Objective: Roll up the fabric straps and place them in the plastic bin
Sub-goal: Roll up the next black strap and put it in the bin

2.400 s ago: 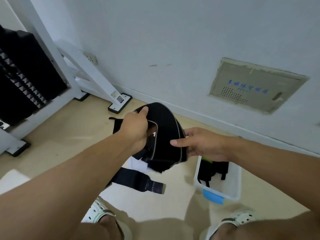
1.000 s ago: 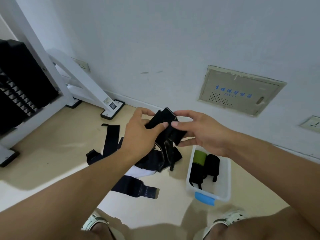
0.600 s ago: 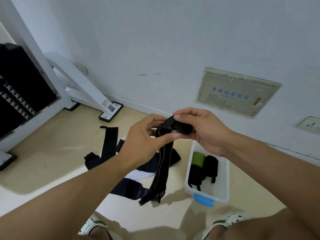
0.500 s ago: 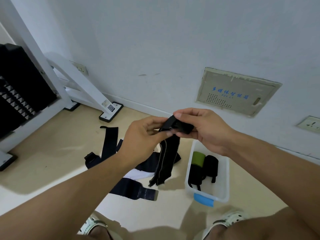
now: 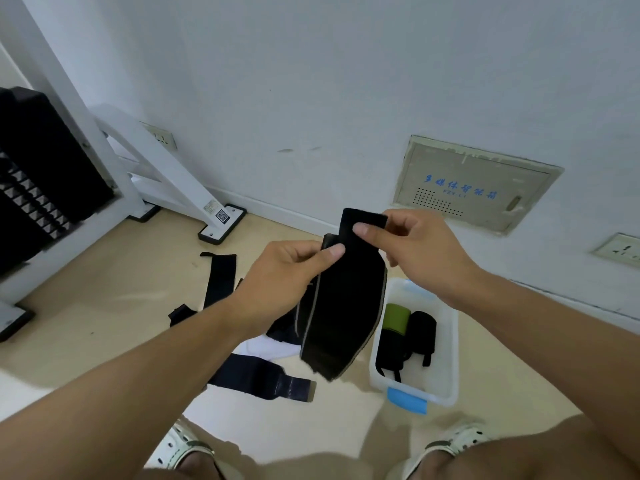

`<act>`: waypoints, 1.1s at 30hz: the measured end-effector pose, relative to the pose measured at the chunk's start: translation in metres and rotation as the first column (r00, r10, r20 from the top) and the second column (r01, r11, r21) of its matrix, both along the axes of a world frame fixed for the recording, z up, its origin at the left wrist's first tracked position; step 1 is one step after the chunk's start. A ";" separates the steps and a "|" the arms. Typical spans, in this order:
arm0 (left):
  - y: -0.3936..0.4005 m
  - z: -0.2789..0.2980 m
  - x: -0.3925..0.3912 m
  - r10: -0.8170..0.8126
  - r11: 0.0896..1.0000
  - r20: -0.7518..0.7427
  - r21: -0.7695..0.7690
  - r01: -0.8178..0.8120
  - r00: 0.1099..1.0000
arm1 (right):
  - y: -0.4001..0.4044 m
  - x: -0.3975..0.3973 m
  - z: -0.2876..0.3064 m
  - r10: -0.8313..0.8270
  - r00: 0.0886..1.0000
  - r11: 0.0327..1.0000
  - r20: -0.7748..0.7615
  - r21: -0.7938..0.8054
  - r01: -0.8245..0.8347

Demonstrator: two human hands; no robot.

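A wide black fabric strap [image 5: 346, 306] with pale edging hangs in the air above the floor. My left hand [image 5: 287, 275] pinches its upper left edge between thumb and fingers. My right hand [image 5: 412, 247] pinches the narrow top tab of the same strap. Below and to the right stands the clear plastic bin [image 5: 446, 355] with a blue tab on its front rim. Inside it lie a green rolled strap [image 5: 396, 317] and a black rolled strap [image 5: 420, 330]. More loose black straps lie on the floor: one long one [image 5: 220, 278] at the left and a dark one [image 5: 263, 379] near my feet.
A white wall with a grey panel [image 5: 474, 188] runs behind the bin. The white metal frame [image 5: 162, 174] of a black machine stands at the left. A white cloth [image 5: 266, 348] lies under the straps. My two sandalled feet [image 5: 183, 452] are at the bottom edge.
The strap was bunched between both hands; it now hangs unfolded and flat, with my right hand raised to its top tab and my left hand lower on its side.
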State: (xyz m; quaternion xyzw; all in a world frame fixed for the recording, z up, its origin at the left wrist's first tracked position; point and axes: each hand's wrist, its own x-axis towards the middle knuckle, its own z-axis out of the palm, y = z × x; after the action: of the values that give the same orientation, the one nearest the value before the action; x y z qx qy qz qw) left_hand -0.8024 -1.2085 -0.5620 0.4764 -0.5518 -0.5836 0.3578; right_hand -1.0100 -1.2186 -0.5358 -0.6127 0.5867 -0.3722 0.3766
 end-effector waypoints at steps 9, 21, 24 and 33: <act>-0.003 -0.010 0.000 0.043 0.993 0.046 0.108 -0.048 0.998 | -0.001 0.000 -0.005 0.145 0.986 0.989 0.077 -0.011 -0.144; -0.023 -0.008 0.021 0.409 0.906 0.054 0.099 -0.413 0.911 | 0.012 -0.015 0.010 0.463 0.880 0.880 0.104 0.060 -0.471; -0.019 -0.007 0.013 0.315 0.947 0.066 0.040 -0.318 0.947 | 0.009 -0.005 0.006 0.418 0.904 0.904 0.085 0.060 -0.424; -0.005 -0.002 -0.006 0.146 0.989 -0.005 0.023 -0.146 0.989 | 0.001 0.015 -0.002 0.159 0.983 0.986 0.095 0.036 -0.163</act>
State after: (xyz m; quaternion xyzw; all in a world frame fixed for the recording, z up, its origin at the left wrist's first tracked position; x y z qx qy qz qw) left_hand -0.8084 -1.2140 -0.5637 0.5175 -0.5077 -0.5635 0.3961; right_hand -0.9946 -1.2172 -0.5375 -0.6321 0.5250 -0.3555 0.4455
